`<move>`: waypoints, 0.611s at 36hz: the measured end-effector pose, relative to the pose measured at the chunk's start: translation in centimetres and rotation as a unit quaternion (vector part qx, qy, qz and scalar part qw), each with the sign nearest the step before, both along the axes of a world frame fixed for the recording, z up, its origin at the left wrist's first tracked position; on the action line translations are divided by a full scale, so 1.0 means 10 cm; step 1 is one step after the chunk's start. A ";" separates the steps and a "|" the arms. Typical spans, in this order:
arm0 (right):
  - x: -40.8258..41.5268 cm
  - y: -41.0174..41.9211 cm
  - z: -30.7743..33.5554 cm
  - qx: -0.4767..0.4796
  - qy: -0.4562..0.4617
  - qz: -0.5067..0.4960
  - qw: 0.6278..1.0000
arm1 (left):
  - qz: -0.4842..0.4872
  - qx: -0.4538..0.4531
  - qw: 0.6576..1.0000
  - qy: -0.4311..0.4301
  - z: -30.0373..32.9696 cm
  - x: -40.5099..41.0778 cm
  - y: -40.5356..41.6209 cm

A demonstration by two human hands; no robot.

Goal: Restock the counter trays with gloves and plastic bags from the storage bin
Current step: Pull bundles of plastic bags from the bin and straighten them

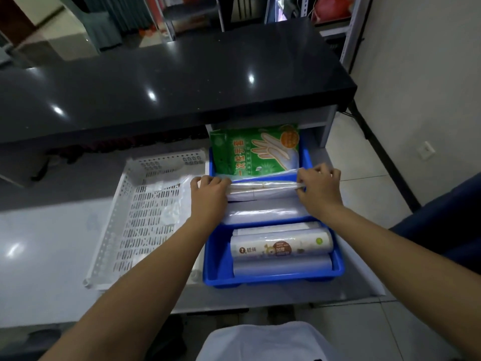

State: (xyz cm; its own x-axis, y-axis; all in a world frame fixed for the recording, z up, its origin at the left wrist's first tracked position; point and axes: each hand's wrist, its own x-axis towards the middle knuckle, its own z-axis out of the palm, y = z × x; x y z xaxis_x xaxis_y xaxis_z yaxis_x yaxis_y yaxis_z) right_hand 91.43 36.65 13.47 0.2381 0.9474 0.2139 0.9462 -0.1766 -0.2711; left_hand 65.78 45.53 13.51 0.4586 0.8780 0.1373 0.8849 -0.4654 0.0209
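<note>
1. A flat pack of plastic bags (pixel 263 190) is held at centre frame, the left hand (pixel 208 194) with fingers curled over its left end and the right hand (pixel 318 188) pinching its right end.
2. It should be lowered level into the far blue tray (pixel 307 157), just below the green glove packet (pixel 253 149), so its slack film is not creased.
3. In the near blue tray (pixel 338 267), lower centre, smooth glossy cylindrical rolls (pixel 281 247) are seen.
4. The white perforated bin (pixel 122 204), at left, appears rigid and holds little.
</note>
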 end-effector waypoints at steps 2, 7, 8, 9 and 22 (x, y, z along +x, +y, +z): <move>0.00 0.02 -0.04 -0.006 -0.020 0.002 1.000 | 0.001 0.000 1.000 0.006 -0.04 0.02 0.01; 0.01 0.09 -0.06 -0.073 -0.022 0.010 0.997 | -0.019 -0.070 0.996 0.050 -0.03 0.00 0.01; 0.03 0.10 -0.05 -0.102 -0.017 0.013 0.995 | -0.020 -0.083 0.994 0.061 -0.01 0.00 0.02; 0.05 0.13 -0.03 -0.127 -0.012 0.018 0.992 | -0.020 -0.096 0.993 0.070 0.01 0.01 0.03; 0.17 0.35 0.19 -0.153 0.000 0.041 0.987 | 0.007 -0.125 0.992 0.006 0.24 0.06 0.16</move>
State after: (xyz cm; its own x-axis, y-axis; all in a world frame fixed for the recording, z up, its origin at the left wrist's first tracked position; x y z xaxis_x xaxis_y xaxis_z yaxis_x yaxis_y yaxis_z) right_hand 93.16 40.17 15.37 0.1586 0.9836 -0.0862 0.9608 -0.1738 -0.2162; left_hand 66.39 47.17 15.94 0.4465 0.8903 -0.0899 0.8920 -0.4349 0.1234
